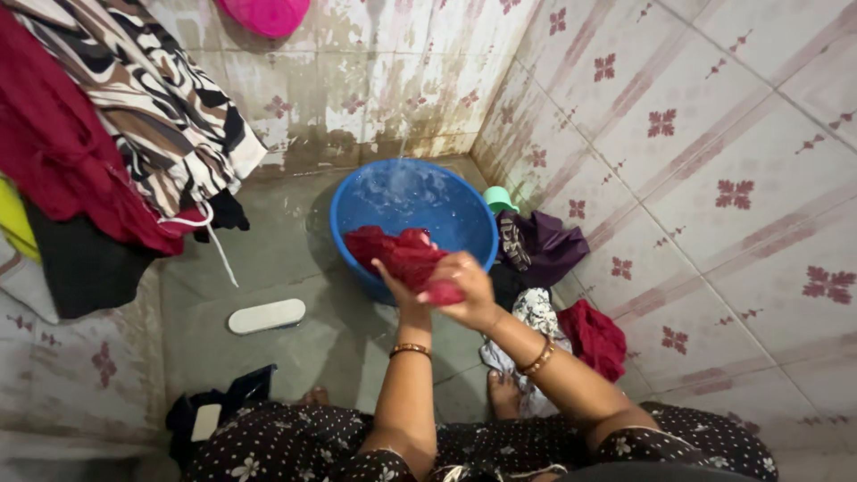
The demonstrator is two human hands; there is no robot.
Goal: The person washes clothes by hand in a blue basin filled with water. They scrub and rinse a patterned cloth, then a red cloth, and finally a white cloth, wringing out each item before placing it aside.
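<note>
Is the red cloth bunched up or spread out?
Bunched: both hands, left hand and right hand, grip the red cloth wadded over the blue basin.

A person is crouching on a wet grey floor, looking down over a blue basin that is holding soapy water. Both hands are gripping a red cloth above the basin's near rim: the left hand is clutching it from below, and the right hand is closing over a wrung, twisted end. Just right of the basin, a purple garment, a printed white cloth and a dark red garment are lying against the tiled wall. A white soap bar is resting on the floor to the left, and striped and red clothes are hanging above it.
</note>
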